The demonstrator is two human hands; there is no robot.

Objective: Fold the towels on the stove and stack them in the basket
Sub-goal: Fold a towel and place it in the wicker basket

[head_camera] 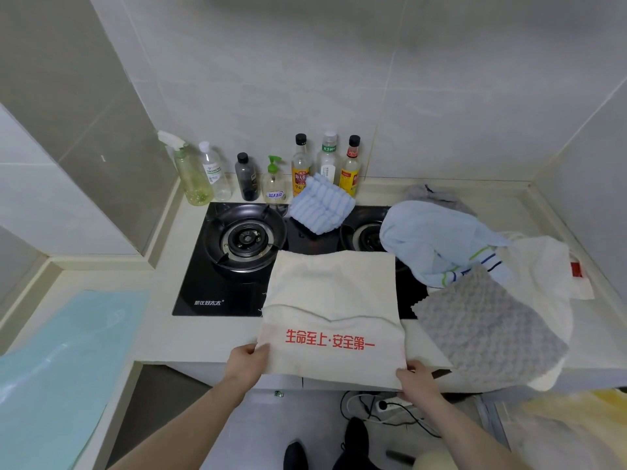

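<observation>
1. Far left, on the cream stone counter: a pale turquoise plastic sheet lies flat, well apart from the work. Not part of the job.
2. Row of clear and amber bottles stands against the tiled wall behind the black glass gas stove, out of the folding area.
3. My left hand pinches the near left corner of the cream rectangular cotton towel with red printed characters. Fingers curled over the edge, thumb hidden.
4. That cream towel lies spread over the stove's front edge and the counter lip, already doubled once; the near hem hangs past the counter so both corners can be lifted together.
5. Blue-and-white striped ribbed cloth sits folded at the back of the stove, between the burners.
6. My right hand grips the near right corner likewise.
7. Right side: light blue terry towel crumpled over the right burner, grey waffle-textured cloth draped over the counter edge, white towel beneath. Judged: awaiting folding.
8. No basket in view.
</observation>
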